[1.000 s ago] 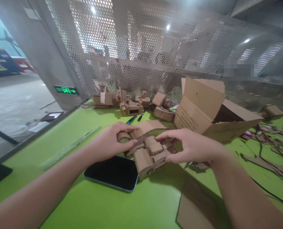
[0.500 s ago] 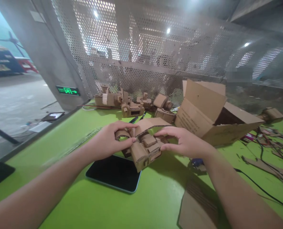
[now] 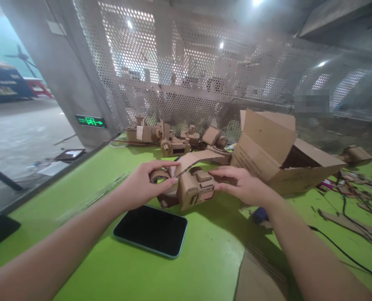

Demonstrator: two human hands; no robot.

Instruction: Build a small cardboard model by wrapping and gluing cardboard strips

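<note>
In the head view a cardboard model camera is held between my two hands, above the green table. It has a rounded grip at its left, a raised hump on top and a long curved cardboard strap arching behind it. My left hand pinches its left side, thumb in front and fingers behind, by the strap's curled end. My right hand closes on the right side with fingertips and thumb. Just below lies a dark-screened tablet or phone. The model's back and lower side are hidden.
Several cardboard models line the table's back edge before a perforated metal screen. An open cardboard box stands behind my right hand. Scraps and a black cable lie at right. A cardboard sheet lies near the front.
The cardboard camera has been tilted in my hands, its front edge rising off the tablet's corner and its far end turning. The strap now reaches farther back to the right.
</note>
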